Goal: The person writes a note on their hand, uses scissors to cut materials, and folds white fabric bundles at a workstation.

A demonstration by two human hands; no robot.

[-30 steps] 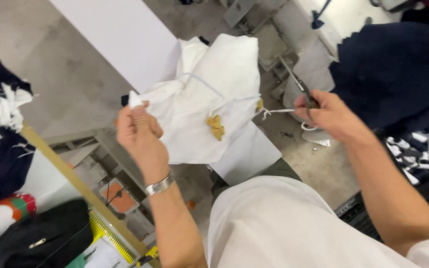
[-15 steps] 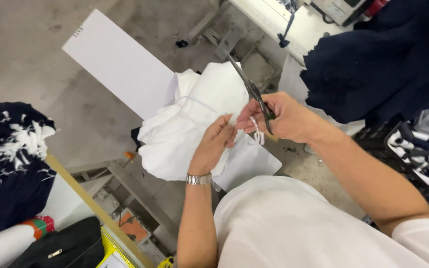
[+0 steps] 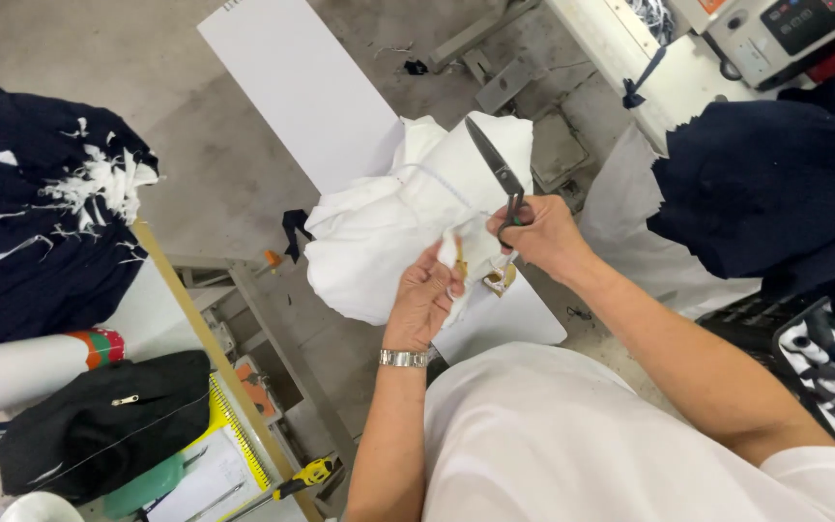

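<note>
white garment (image 3: 388, 232) hangs bunched in front of me above the floor, gathered up at chest height rather than spread on any surface, so that the part i work on sits close under my eyes. my left hand (image 3: 427, 295) is closed in a pinch on a small fold of the white cloth, fingers curled and thumb pressed in, which keeps that spot raised and taut. a wristwatch (image 3: 404, 358) sits on that wrist. my right hand (image 3: 538, 232) is closed through the handles of the scissors (image 3: 497, 174); the dark blades point up and away from me over the cloth and look nearly shut, though i cannot tell for sure. a small tan piece (image 3: 498, 278) hangs just below the two hands, touching the cloth; its kind is unclear.

surroundings: a white board (image 3: 292, 87) lies behind the garment. dark navy fabric (image 3: 775, 193) is heaped to my right, beside a sewing machine (image 3: 785, 29) at the top edge. to my left, more navy pieces with white fringe (image 3: 41, 222) lie on a surface, near a black pouch (image 3: 99, 416) and a white roll (image 3: 21, 372). both hands sit close together, nearly touching, so cloth and tool meet at one point.
</note>
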